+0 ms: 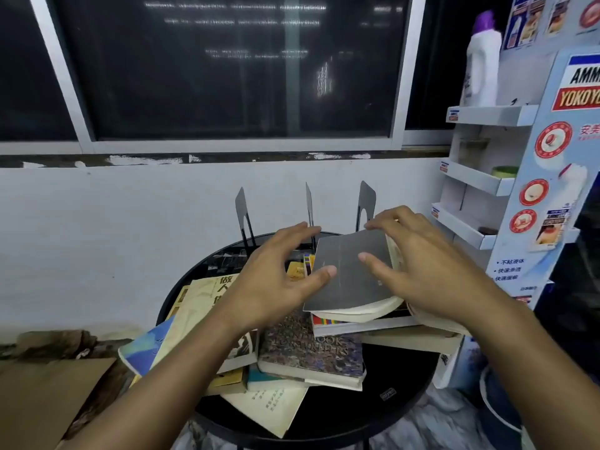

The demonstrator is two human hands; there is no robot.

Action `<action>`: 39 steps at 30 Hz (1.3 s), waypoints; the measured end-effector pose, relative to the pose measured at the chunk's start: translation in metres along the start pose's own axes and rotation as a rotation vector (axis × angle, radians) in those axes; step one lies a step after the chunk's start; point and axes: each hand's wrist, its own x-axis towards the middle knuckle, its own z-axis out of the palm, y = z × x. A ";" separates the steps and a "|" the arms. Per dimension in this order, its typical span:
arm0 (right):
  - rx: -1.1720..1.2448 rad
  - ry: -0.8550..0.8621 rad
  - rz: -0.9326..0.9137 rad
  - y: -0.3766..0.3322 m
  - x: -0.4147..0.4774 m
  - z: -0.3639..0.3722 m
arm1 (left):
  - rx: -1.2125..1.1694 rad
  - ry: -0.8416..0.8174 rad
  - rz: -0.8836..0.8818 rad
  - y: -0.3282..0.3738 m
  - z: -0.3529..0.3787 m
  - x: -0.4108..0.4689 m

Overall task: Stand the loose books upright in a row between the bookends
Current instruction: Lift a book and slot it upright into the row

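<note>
My arms hide half the pile (311,349), so most titles are unreadable. The grey book (347,287) lies on top, in front of the bookends (365,203), plain cover, pages bulging. My right hand (422,264) grips its far edge; my left hand (272,271) is spread, thumb touching it.

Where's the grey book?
In the head view, the grey book tops the pile on the round black table, right of centre, between the left hand and right hand, near the bookends.
</note>
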 end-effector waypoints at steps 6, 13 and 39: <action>-0.037 -0.127 0.207 0.041 0.039 0.004 | 0.038 -0.127 -0.012 0.002 0.024 0.031; -0.086 -0.330 0.291 0.069 0.074 0.025 | 0.081 -0.270 -0.085 0.000 0.055 0.063; -0.172 -0.157 0.346 0.028 0.115 -0.020 | -0.081 -0.308 -0.029 0.017 0.073 0.034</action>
